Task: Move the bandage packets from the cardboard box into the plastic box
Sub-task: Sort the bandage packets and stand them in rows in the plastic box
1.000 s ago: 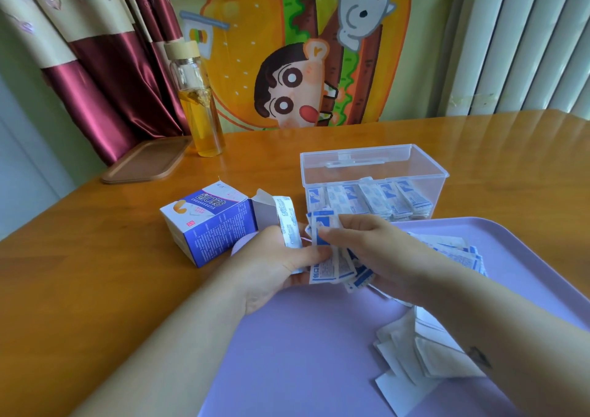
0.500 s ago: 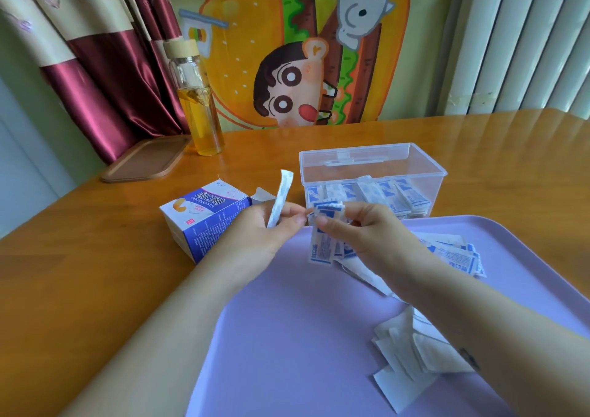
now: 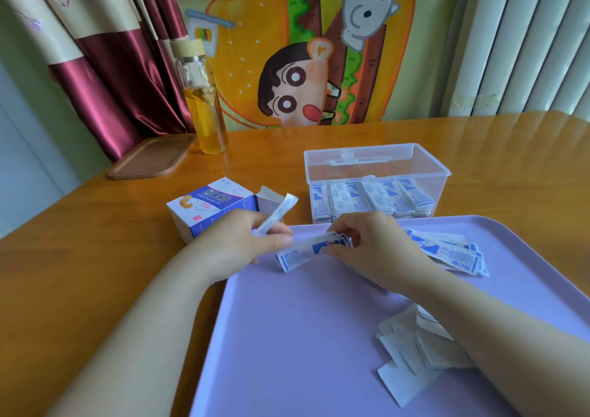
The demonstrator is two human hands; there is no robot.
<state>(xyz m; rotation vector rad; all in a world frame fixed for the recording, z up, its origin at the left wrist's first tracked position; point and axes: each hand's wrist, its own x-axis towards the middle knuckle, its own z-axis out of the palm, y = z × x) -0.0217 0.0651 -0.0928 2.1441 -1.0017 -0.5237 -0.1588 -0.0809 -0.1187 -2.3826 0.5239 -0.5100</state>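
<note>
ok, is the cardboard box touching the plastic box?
Apart. The head view shows a strip of bare wooden table between the open flap of the cardboard box and the left wall of the plastic box.

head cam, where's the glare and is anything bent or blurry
In the head view, the bright blinds cast a pale sheen on the far right of the wooden table; the wide lens tilts the blinds and the bottle outward; print on the bandage packets in the right hand is too soft to read; shadows on the purple tray are faint.
</note>
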